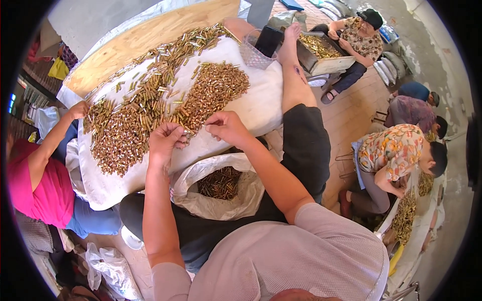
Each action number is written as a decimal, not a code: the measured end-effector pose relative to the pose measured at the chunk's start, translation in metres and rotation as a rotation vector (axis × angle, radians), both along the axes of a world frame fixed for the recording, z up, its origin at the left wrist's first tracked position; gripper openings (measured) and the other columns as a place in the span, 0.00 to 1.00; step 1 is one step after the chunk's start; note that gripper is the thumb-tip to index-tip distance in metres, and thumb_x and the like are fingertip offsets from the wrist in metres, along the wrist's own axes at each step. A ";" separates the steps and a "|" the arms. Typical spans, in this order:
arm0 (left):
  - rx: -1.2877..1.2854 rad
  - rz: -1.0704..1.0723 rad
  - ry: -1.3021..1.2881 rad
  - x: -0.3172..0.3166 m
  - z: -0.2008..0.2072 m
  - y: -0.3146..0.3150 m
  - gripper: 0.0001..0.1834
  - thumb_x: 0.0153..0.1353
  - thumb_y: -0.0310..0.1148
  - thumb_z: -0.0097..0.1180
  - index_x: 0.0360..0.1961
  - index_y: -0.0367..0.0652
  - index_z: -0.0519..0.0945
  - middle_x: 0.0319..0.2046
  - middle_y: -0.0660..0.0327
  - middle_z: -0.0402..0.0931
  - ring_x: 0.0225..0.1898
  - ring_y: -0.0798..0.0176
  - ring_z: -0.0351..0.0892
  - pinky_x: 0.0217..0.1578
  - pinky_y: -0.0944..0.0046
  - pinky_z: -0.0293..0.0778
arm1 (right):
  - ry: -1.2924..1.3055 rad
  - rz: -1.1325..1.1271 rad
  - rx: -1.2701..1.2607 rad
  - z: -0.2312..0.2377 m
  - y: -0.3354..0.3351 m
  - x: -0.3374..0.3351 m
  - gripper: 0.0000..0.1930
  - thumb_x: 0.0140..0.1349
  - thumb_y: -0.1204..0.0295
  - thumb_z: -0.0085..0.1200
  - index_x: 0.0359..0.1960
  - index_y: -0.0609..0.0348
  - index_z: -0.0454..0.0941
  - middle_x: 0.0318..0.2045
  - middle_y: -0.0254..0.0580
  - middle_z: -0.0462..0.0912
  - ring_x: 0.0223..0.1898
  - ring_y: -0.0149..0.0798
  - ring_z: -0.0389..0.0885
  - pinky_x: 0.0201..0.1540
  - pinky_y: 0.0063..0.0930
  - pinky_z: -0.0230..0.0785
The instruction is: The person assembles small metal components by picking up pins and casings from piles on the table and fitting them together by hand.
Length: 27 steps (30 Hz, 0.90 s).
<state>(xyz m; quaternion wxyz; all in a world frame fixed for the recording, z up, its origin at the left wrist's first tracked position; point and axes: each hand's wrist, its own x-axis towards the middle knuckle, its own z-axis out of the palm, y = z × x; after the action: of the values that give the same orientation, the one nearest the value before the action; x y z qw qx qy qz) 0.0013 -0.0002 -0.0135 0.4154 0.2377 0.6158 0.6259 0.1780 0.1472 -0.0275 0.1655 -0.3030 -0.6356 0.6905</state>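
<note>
Left fingers (175,134): curled narrow above the near edge of the brass-coloured pieces, with glints of metal at their tips; cannot tell whether a piece is gripped.
Right fingers (217,118): drawn together in a pinch beside the left ones; what lies between them, if anything, cannot be made out.
Left pile (120,140): small brass-coloured pieces, heaped on the cloth-covered tabletop (263,103) left of the left hand.
Right pile (218,90): more such pieces, just beyond both hands.
Loose strip (188,45): pieces scattered along the edge of a wooden board (165,30) at the far side.
Sack (201,213): white, open-mouthed, below the hands between the legs, with darker pieces (219,183) inside.
Basket (247,53): at the far right corner, a black phone (269,41) at its top.
Co-worker's hand (79,109): at the outer edge of the left pile, on a bare arm from a pink top (42,185).
Wooden box (334,65): upper right, full of brass-coloured pieces, before a seated co-worker (365,37).
</note>
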 end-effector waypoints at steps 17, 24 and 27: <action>0.123 -0.013 -0.305 0.014 -0.005 0.007 0.08 0.62 0.28 0.63 0.40 0.36 0.79 0.31 0.58 0.82 0.31 0.64 0.84 0.31 0.66 0.84 | 0.250 0.034 -0.223 -0.003 -0.011 -0.005 0.06 0.61 0.77 0.61 0.40 0.62 0.80 0.30 0.38 0.83 0.29 0.32 0.82 0.28 0.24 0.74; 0.126 -0.035 -0.293 0.016 -0.006 0.008 0.10 0.61 0.28 0.64 0.40 0.35 0.79 0.32 0.57 0.82 0.33 0.63 0.84 0.33 0.65 0.82 | 0.266 -0.003 -0.178 -0.009 -0.011 -0.004 0.06 0.61 0.78 0.61 0.39 0.63 0.80 0.30 0.39 0.83 0.28 0.31 0.81 0.27 0.24 0.73; 0.141 -0.022 -0.295 0.018 -0.006 0.008 0.10 0.61 0.28 0.64 0.39 0.34 0.79 0.32 0.56 0.82 0.32 0.63 0.84 0.32 0.66 0.82 | 0.295 -0.004 -0.159 -0.010 -0.013 -0.003 0.05 0.62 0.77 0.61 0.38 0.63 0.80 0.30 0.38 0.83 0.28 0.31 0.81 0.27 0.24 0.73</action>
<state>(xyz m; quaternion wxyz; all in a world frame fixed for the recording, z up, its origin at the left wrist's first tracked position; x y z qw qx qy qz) 0.0198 0.0082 -0.0196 0.4904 0.1786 0.4999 0.6912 0.1746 0.1345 -0.0371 0.2340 -0.2117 -0.5469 0.7755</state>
